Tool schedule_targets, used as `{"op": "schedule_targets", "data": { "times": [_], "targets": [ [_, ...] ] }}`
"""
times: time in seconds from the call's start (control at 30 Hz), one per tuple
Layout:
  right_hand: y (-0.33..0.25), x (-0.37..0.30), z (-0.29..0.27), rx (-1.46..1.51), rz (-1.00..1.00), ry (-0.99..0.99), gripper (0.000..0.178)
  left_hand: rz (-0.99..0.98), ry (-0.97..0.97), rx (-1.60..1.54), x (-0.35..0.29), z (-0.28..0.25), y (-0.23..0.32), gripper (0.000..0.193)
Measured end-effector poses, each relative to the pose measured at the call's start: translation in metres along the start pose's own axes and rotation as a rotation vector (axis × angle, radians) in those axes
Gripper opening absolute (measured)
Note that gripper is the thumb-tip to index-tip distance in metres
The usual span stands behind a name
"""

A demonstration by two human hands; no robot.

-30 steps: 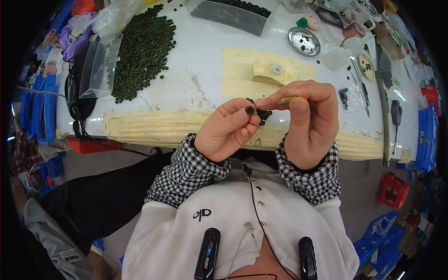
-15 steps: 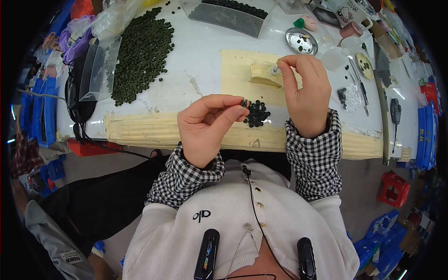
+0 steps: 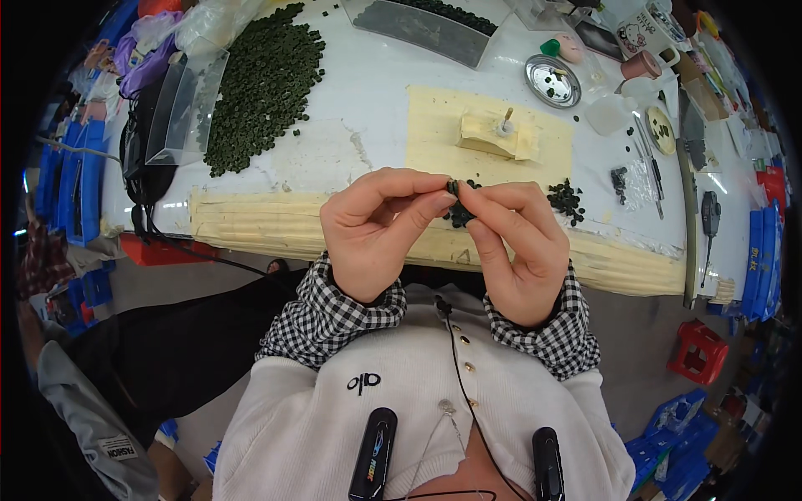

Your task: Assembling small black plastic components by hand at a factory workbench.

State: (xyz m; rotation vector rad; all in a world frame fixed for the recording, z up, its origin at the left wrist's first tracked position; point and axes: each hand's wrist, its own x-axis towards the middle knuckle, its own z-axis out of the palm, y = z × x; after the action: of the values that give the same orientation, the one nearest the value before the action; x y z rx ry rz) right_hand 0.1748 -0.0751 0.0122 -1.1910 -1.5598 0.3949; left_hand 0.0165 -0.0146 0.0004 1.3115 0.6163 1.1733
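Between the thumb and forefinger of my left hand [image 3: 372, 225] is a small dark green piece [image 3: 453, 187], pinched and held over the front of the table. The forefinger of my right hand [image 3: 525, 246] touches that piece from the right, its thumb held a little apart below. Just behind the fingertips lies a small pile of dark green pieces [image 3: 459, 217], partly hidden by the hands. Farther back stands a pale yellow block [image 3: 484, 138], with a short wooden stick [image 3: 508, 114] upright in a small whitish holder on it.
A second small pile [image 3: 566, 200] is right of my hands. A large heap of green pieces [image 3: 263, 92] lies at left beside a clear tray [image 3: 184, 113]. Another clear tray [image 3: 422, 33] stands at the back. A round metal dish [image 3: 553, 81] and tweezers [image 3: 650, 163] are at right.
My right hand has left the small holder on the yellow block and come down and left to the piece in my left hand. The left hand keeps its pinch.
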Motion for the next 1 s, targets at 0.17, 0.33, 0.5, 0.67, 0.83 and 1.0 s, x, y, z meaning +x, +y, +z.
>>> {"op": "schedule_targets", "data": {
  "times": [0.17,0.33,0.5,0.67,0.83,1.0],
  "targets": [
    [0.003,0.001,-0.001,-0.010,-0.041,-0.019,0.035,0.022,-0.022,0.051,-0.001,-0.003,0.000,0.019],
    [0.004,0.000,-0.001,0.006,-0.048,-0.024,0.034,0.027,-0.038,0.091,0.000,-0.005,0.002,0.018],
    [0.004,-0.002,-0.001,0.025,-0.022,-0.036,0.033,0.013,-0.056,0.117,0.000,-0.007,0.003,0.017],
    [0.009,-0.004,0.003,-0.004,0.002,-0.002,0.031,-0.123,-0.046,0.240,0.008,-0.008,0.007,0.015],
    [0.025,-0.010,-0.004,-0.225,0.014,0.046,0.022,-0.010,-0.037,0.808,0.019,-0.030,-0.005,0.015],
    [0.047,-0.014,-0.037,-0.559,0.053,0.136,0.013,0.031,0.000,0.920,0.021,-0.036,-0.010,0.017]
  ]
}}
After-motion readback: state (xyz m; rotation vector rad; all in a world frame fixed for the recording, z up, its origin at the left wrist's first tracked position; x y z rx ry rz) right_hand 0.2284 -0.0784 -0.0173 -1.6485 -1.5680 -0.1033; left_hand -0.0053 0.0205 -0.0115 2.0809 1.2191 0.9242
